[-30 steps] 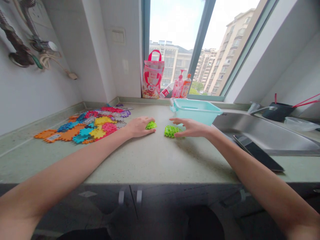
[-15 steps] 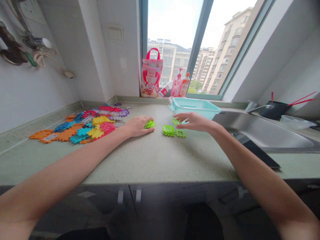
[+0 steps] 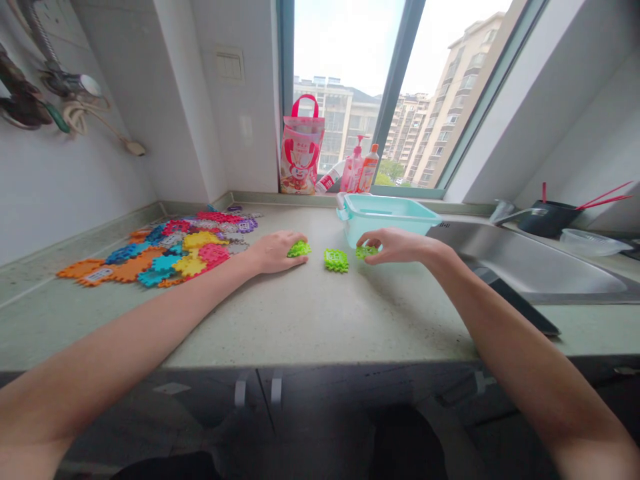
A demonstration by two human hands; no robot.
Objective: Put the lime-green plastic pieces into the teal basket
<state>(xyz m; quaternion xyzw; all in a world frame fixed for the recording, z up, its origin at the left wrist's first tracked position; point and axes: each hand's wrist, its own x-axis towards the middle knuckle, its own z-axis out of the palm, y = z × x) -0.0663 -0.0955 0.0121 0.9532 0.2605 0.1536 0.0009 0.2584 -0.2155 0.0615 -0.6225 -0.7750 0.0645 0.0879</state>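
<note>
My left hand rests on the counter, its thumb and fingers closed around a lime-green interlocking puzzle tile; whether more tiles lie under it I cannot tell. To the right of it a small stack of green tiles lies on the counter, touched by neither hand. My right hand pinches another green tile just right of that stack, in front of the turquoise basin. Its fingers partly cover that tile. On the left spreads a pile of interlocking tiles in orange, blue, yellow, red and purple.
A steel sink is set into the counter at the right, with a dark flat object at its front edge. Black holder and clear plastic container stand beyond. A pink bag and bottles line the window.
My right hand has come down and closed on the green tiles to the right of the stack, drawing them together. My left hand stays in place.
</note>
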